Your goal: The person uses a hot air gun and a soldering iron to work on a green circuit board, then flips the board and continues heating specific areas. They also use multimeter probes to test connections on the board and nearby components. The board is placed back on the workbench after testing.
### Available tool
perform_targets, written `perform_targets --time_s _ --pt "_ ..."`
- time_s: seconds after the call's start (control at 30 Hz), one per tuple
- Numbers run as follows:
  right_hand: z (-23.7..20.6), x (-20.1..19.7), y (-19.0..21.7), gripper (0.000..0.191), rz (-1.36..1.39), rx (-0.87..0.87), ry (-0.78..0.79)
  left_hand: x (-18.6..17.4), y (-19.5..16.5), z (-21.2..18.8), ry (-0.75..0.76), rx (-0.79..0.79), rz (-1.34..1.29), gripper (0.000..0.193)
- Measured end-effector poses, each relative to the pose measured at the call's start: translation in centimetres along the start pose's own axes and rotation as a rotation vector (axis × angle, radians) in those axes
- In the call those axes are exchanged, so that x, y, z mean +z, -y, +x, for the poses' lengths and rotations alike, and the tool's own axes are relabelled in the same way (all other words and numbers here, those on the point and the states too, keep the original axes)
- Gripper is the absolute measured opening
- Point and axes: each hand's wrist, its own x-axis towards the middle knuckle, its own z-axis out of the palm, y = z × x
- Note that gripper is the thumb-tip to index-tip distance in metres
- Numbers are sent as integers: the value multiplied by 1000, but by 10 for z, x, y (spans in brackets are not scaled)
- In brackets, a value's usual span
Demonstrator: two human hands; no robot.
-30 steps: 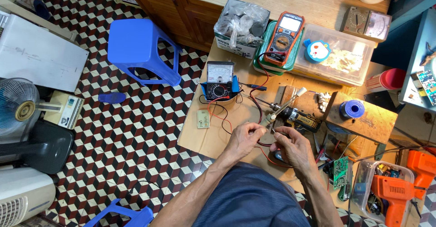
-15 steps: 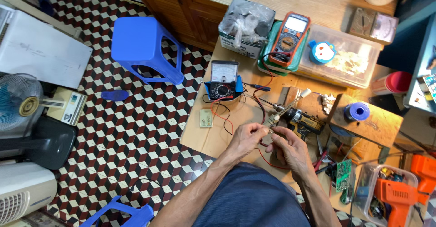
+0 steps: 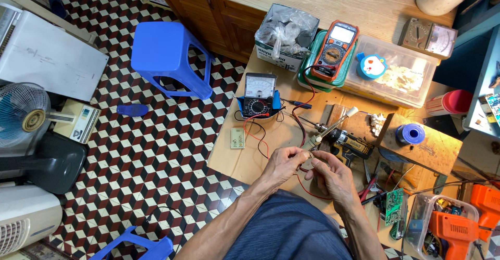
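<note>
Red wire (image 3: 307,184): pinched between both hands, above the tabletop (image 3: 245,161).
Left hand (image 3: 284,163) — fingers closed on the wire.
Right hand (image 3: 333,179) — likewise.

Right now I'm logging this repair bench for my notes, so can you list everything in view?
analog multimeter: 1, black and blue, bench left
digital multimeter: 1, orange, on green tray
test leads: red and black, from meter to hands
small circuit board: 1, pale, bench left
clear plastic box: 1, bench back
tape roll: 1, blue, bench right
green circuit board: 1, bench front right
drills: 2, orange, far right
stool: 1, blue, floor
fan: 1, grey, left
left hand: pinching a small part, too small to identify
right hand: pinching it too
</note>
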Motion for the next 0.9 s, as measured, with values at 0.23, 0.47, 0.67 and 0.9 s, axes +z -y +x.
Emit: perform_targets --time_s 0.23,0.47,0.67,0.9 --pt "0 0 -2 44 3 2 2 0 -4 -4 10 -4 -2 29" --pt "-5 -1 1 44 7 38 -14 3 -8 -7 -10 -3 78 29" --pt "-22 -5 -7 36 52 43 -114 11 -4 -5 19 -5 141 30" --pt "-65 -44 -29 26 333 -79 -415 71 4 -4 266 305 420 30"
